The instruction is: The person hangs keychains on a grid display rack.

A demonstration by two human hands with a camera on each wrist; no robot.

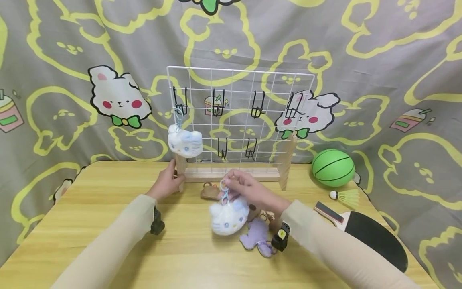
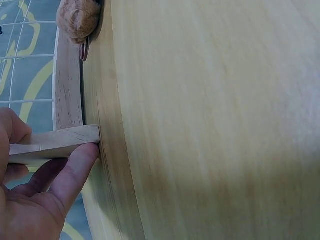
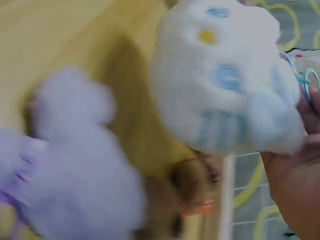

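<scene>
We see two hands, apart from each other. The right hand (image 1: 250, 188) pinches the ring (image 1: 223, 186) of a white plush toy (image 1: 228, 220), which hangs over the table (image 1: 108, 182) in front of the wire rack (image 1: 231, 125). The left hand (image 1: 166, 182) grips the rack's left wooden leg (image 2: 65, 140). We find a second white toy (image 1: 185, 142) on the upper left hook. Near the held toy lie a purple toy (image 1: 257, 233) and brown toys (image 1: 209, 192); farther right, a green ball (image 1: 333, 167), a shuttlecock (image 1: 344, 197) and a paddle (image 1: 375, 237).

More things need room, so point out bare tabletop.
Bare: the table left of the left sleeve, and the front between it and the right sleeve. Crowded: around the purple plush; far right, with ball, shuttlecock and paddle.
</scene>
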